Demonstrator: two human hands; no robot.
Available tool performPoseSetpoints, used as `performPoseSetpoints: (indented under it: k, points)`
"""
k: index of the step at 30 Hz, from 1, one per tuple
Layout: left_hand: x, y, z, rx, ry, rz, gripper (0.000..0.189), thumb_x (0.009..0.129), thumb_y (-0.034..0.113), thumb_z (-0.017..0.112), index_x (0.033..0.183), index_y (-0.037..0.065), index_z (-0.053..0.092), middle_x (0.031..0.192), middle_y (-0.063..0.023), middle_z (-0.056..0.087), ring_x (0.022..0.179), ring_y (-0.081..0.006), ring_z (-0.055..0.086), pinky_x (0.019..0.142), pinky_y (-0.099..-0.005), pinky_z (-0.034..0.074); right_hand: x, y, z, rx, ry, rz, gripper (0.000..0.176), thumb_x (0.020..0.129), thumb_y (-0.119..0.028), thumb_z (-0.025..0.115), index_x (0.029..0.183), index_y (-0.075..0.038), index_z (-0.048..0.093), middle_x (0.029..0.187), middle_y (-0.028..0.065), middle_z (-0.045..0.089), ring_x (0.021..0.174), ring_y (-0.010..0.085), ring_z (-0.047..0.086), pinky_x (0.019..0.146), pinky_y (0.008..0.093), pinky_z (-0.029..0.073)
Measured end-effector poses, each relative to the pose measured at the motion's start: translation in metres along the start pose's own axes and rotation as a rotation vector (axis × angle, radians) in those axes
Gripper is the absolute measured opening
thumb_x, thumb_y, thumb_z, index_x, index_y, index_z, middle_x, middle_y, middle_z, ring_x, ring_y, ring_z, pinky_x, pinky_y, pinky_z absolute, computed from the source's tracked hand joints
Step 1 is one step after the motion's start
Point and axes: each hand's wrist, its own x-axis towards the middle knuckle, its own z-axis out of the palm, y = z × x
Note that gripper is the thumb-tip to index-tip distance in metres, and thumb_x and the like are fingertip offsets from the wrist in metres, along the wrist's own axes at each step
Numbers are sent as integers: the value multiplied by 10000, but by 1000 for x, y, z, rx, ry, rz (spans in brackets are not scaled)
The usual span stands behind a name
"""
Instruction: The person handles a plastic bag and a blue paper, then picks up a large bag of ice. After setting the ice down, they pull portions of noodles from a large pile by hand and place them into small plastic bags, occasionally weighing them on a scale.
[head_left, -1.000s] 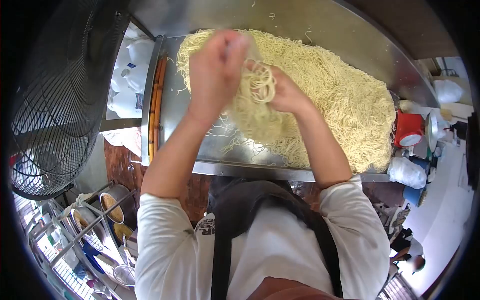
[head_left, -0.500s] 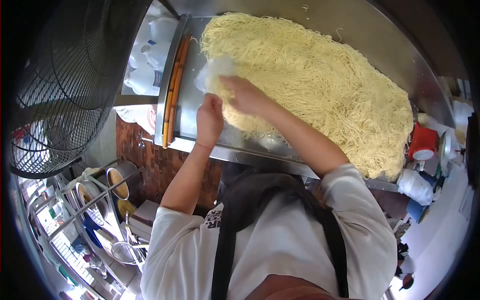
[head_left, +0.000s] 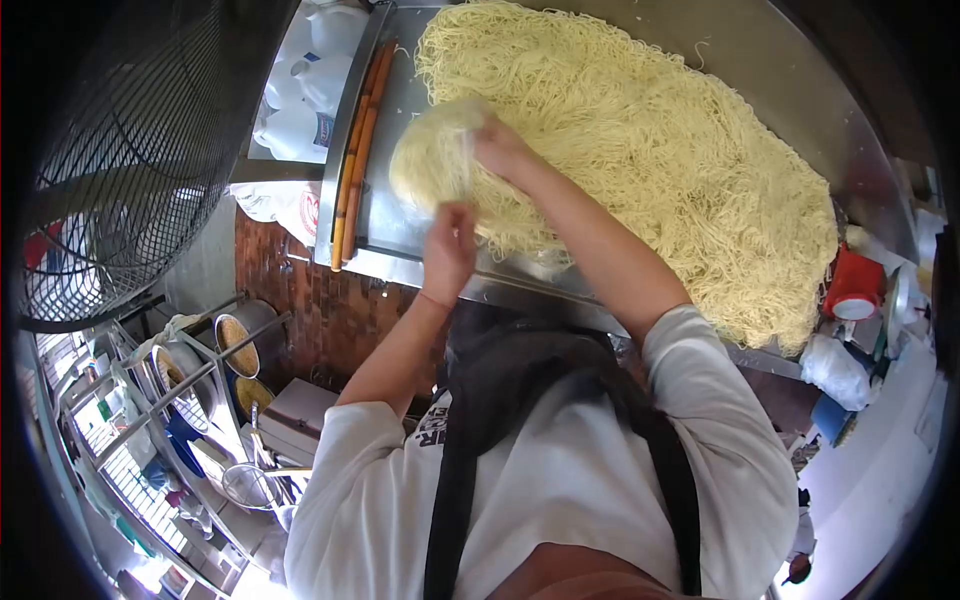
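Note:
A clear plastic bag (head_left: 425, 165), bulging with pale yellow noodles and blurred by motion, hangs over the left end of a metal tray. Its near edge is at my left hand (head_left: 450, 252), whose fingers are closed in a pinch there. My right hand (head_left: 500, 150) grips the bag's upper right side, with the fingertips partly hidden. Just right of both hands, a large heap of loose thin noodles (head_left: 640, 160) covers most of the metal tray (head_left: 395, 215).
Two bamboo poles (head_left: 362, 150) lie along the tray's left edge. White plastic jugs (head_left: 325, 80) stand beyond them. A wire-guarded fan (head_left: 130, 190) is close at left. Racks with pots (head_left: 250, 335) stand lower left. A red container (head_left: 853, 285) and plastic bags (head_left: 835, 368) sit at right.
The bag has gone from looking mostly slack to bulging with noodles. My right hand has shifted up and right, my left hand slightly right and down. The whole view has shifted a little.

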Motion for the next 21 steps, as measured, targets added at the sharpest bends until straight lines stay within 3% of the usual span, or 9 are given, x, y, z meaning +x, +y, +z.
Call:
performPoseSetpoints:
  k: [1, 4, 6, 10, 12, 15, 16, 18, 21]
  points:
    - [5, -4, -3, 38, 19, -56, 139, 945, 95, 603, 1038, -2, 569, 795, -170, 650, 743, -347, 654, 661, -392, 512, -11, 0, -2, -499, 43, 95, 471, 920, -111, 561, 1386, -63, 506, 1144, 208, 658, 941, 313, 670, 882, 392, 533]
    - [11, -16, -15, 143, -1, -166, 164, 931, 118, 629, 1034, -4, 588, 768, -171, 654, 732, -351, 657, 654, -399, 513, -81, 5, -9, -1459, 196, -602, 564, 850, -133, 636, 1392, -56, 497, 1132, 222, 649, 942, 331, 671, 876, 403, 533]
    - [11, -29, -11, 169, -41, -198, 157, 923, 126, 640, 1016, 3, 606, 765, -180, 657, 732, -356, 660, 653, -400, 514, -94, 30, -8, -1515, 107, -480, 610, 814, -138, 658, 1396, -56, 495, 1111, 224, 656, 943, 346, 670, 871, 415, 529]
    - [9, -25, 14, 61, -80, -180, 73, 929, 87, 618, 960, 21, 628, 786, -164, 648, 724, -300, 637, 660, -362, 506, -43, 68, -11, -1166, -380, -37, 603, 805, -124, 673, 1379, -50, 507, 1042, 190, 650, 907, 306, 652, 843, 403, 520]
    - [8, 13, 15, -38, -86, -72, 47, 945, 45, 595, 973, 13, 616, 717, -81, 603, 671, -165, 581, 650, -290, 489, -34, 6, -12, -676, -284, -82, 528, 829, -121, 663, 1334, -29, 538, 1001, 167, 653, 864, 267, 647, 806, 381, 524]
    - [-9, 68, 22, -173, -285, 18, 53, 926, 37, 601, 971, 19, 624, 891, -166, 661, 777, -324, 663, 702, -373, 521, -28, -16, 4, 178, -64, 29, 571, 833, -113, 651, 1379, -46, 500, 1040, 196, 660, 905, 265, 662, 804, 375, 520]
    - [-6, 69, 25, -200, -312, 37, 50, 931, 20, 596, 976, 20, 618, 867, -123, 644, 764, -254, 630, 696, -334, 508, -28, -16, 7, 484, 22, 88, 612, 828, -109, 648, 1412, -60, 473, 1070, 217, 663, 936, 274, 671, 812, 377, 517]
    - [4, 72, 33, -254, -365, 80, 61, 941, -13, 587, 986, 22, 607, 819, -39, 611, 736, -113, 565, 686, -256, 483, -23, 17, -1, -36, -74, -1, 579, 838, -69, 614, 1403, -60, 486, 1166, 251, 632, 992, 295, 663, 842, 385, 513]
    - [33, 50, -4, -107, -356, -67, 235, 966, 17, 577, 1202, 17, 581, 897, -67, 654, 821, -149, 646, 775, -287, 542, -59, 2, -24, -520, -341, -3, 571, 839, -33, 597, 1399, -51, 486, 1249, 267, 594, 1067, 323, 634, 893, 391, 505]
